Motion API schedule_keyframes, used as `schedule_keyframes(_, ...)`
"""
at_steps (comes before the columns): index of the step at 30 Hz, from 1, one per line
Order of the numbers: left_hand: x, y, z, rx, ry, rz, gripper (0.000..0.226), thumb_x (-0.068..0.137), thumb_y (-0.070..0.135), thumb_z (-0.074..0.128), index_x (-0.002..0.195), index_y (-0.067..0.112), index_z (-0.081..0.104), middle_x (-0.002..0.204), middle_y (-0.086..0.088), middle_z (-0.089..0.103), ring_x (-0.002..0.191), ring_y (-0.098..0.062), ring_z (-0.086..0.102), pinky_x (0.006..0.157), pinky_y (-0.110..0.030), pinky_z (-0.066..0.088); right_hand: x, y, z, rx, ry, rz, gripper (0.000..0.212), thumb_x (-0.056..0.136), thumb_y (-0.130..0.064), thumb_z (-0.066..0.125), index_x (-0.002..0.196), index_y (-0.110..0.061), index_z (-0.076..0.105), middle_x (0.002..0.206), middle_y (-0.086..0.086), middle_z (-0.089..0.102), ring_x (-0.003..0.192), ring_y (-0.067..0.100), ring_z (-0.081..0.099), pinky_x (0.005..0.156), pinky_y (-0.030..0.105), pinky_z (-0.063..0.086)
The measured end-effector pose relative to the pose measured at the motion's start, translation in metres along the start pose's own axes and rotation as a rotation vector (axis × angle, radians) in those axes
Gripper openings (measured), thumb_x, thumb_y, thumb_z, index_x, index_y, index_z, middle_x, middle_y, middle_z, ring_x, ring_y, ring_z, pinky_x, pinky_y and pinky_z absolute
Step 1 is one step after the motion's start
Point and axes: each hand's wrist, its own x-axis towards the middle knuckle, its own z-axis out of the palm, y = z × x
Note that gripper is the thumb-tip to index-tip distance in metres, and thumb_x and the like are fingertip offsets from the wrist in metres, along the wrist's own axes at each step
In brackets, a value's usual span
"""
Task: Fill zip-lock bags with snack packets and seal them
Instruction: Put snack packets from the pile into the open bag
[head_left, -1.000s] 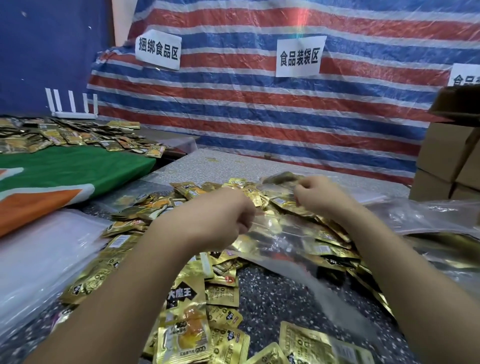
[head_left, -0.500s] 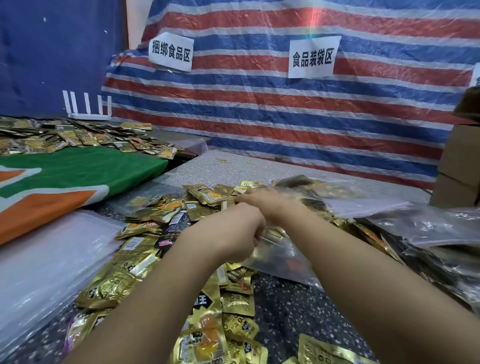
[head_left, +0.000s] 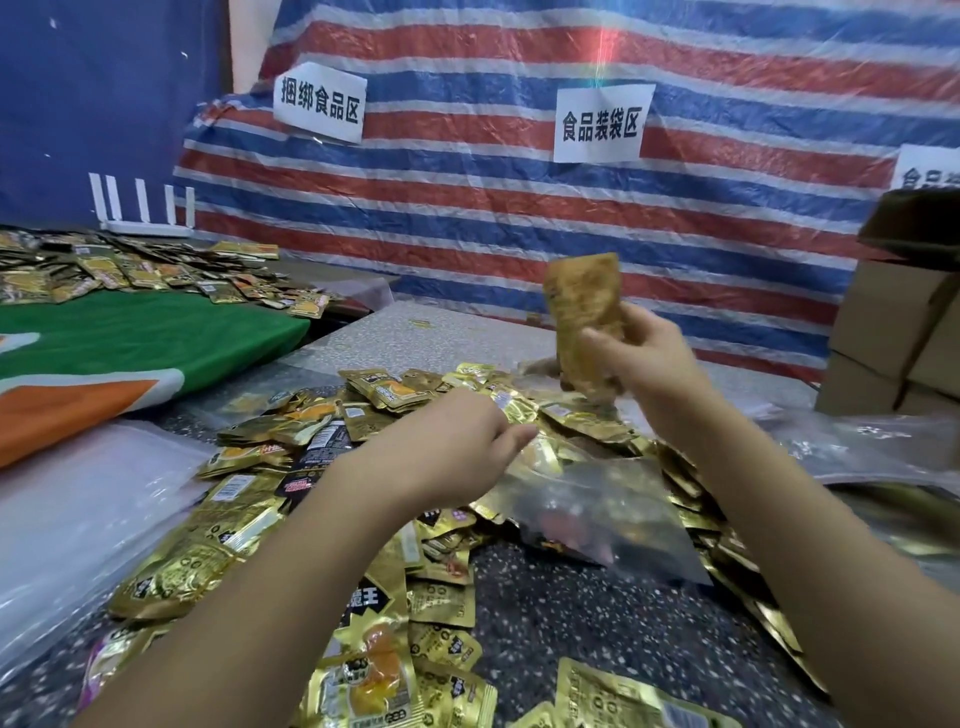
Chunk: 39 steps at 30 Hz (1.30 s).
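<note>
At the far left of the frame a stack of clear plastic sheets (head_left: 67, 499) lies beside a green and orange cloth (head_left: 130, 348), with more gold packets (head_left: 130, 270) spread along the upper left behind it. In the lower middle, a heap of gold snack packets (head_left: 249, 519) covers the speckled tabletop (head_left: 571, 613). The left hand (head_left: 452, 441) reaches in over this heap at frame centre, fingers loosely extended and pointing right toward the mouth of a clear zip-lock bag (head_left: 597, 514); whether its fingertips pinch the bag's edge cannot be told. The bag lies flat on the packets, just right of centre. Above it, the right hand (head_left: 639, 358) holds a single, motion-blurred snack packet (head_left: 587, 317) upright, fingers curled round its lower half. Two paper signs hang on the striped tarp (head_left: 519, 218) behind. Cardboard boxes (head_left: 893, 338) stand at the right edge.
</note>
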Motion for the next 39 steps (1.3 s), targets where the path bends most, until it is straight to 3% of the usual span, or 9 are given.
schedule_keyframes(4,-0.002,0.007,0.002,-0.046,0.053,0.049,0.054,0.104,0.039,0.040,0.060,0.008,0.047,0.054,-0.008,0.039,0.048,-0.022,0.031,0.048,-0.029,0.025,-0.037,-0.008,-0.040,0.340,-0.076,0.001,0.026,0.094,-0.013,0.061,0.120,-0.013,0.067,0.113,0.010,0.073,0.104,0.028,0.071,0.077,0.033,0.060)
schedule_keyframes(7,-0.004,0.011,0.003,-0.092,0.077,0.080,0.050,0.102,0.034,0.045,0.059,0.007,0.045,0.052,-0.003,0.036,0.046,-0.017,0.029,0.045,-0.027,0.023,-0.061,-0.004,-0.046,0.240,-0.127,-0.063,0.029,0.086,-0.018,0.066,0.115,-0.017,0.070,0.114,0.009,0.073,0.105,0.026,0.070,0.083,0.035,0.059)
schedule_keyframes(11,-0.007,0.017,0.001,-0.180,0.102,0.120,0.047,0.101,0.030,0.048,0.060,0.005,0.045,0.050,0.001,0.033,0.043,-0.010,0.025,0.040,-0.021,0.022,-0.079,0.001,-0.043,0.101,-0.151,-0.066,0.033,0.079,-0.017,0.070,0.112,-0.015,0.069,0.103,0.002,0.077,0.088,0.012,0.071,0.070,0.022,0.056)
schedule_keyframes(17,-0.007,0.023,0.000,-0.171,0.133,0.161,0.049,0.101,0.033,0.047,0.065,-0.001,0.052,0.058,-0.013,0.045,0.048,-0.014,0.032,0.047,-0.028,0.026,-0.086,-0.002,-0.038,0.181,-0.160,-0.058,0.039,0.080,-0.013,0.068,0.119,-0.009,0.062,0.108,0.008,0.075,0.100,0.022,0.072,0.080,0.029,0.059)
schedule_keyframes(21,-0.005,0.021,-0.001,-0.254,0.111,0.123,0.047,0.101,0.036,0.047,0.081,-0.003,0.065,0.078,-0.022,0.066,0.065,-0.034,0.061,0.058,-0.044,0.049,-0.084,-0.007,-0.042,-0.170,-0.212,-0.142,0.036,0.084,-0.001,0.072,0.113,-0.021,0.066,0.106,-0.005,0.076,0.101,0.013,0.071,0.088,0.027,0.058)
schedule_keyframes(25,-0.007,0.021,-0.005,-0.289,0.060,0.138,0.034,0.096,0.041,0.056,0.084,0.012,0.071,0.077,-0.012,0.069,0.074,-0.030,0.064,0.066,-0.044,0.052,-0.088,-0.009,-0.047,-0.426,-0.336,-0.186,0.038,0.084,-0.007,0.076,0.109,-0.034,0.070,0.103,-0.019,0.074,0.096,0.001,0.069,0.083,0.011,0.050)
schedule_keyframes(30,-0.005,0.016,-0.004,-0.326,0.043,0.114,0.012,0.094,0.024,0.065,0.088,0.018,0.072,0.072,0.007,0.070,0.064,-0.001,0.066,0.061,-0.022,0.052,-0.088,-0.019,-0.053,-0.462,-0.457,-0.087,0.028,0.084,-0.001,0.069,0.102,-0.021,0.074,0.093,0.002,0.075,0.083,0.021,0.072,0.066,0.033,0.058)
schedule_keyframes(36,-0.004,0.019,0.001,-0.276,0.044,0.157,0.014,0.092,0.025,0.067,0.087,0.014,0.076,0.072,0.001,0.071,0.063,-0.002,0.067,0.068,-0.034,0.058,-0.084,-0.041,-0.054,-0.822,-0.599,0.015,0.020,0.085,-0.015,0.070,0.077,-0.033,0.067,0.072,-0.006,0.069,0.063,0.009,0.064,0.059,0.032,0.053)
schedule_keyframes(39,-0.005,0.019,0.000,-0.324,0.083,0.174,0.009,0.089,0.025,0.071,0.085,0.019,0.076,0.068,0.006,0.070,0.058,0.001,0.065,0.058,-0.020,0.055,-0.084,-0.048,-0.056,-0.870,-0.607,0.047,0.011,0.088,-0.017,0.070,0.085,-0.027,0.069,0.078,-0.001,0.071,0.069,0.014,0.067,0.067,0.042,0.057)
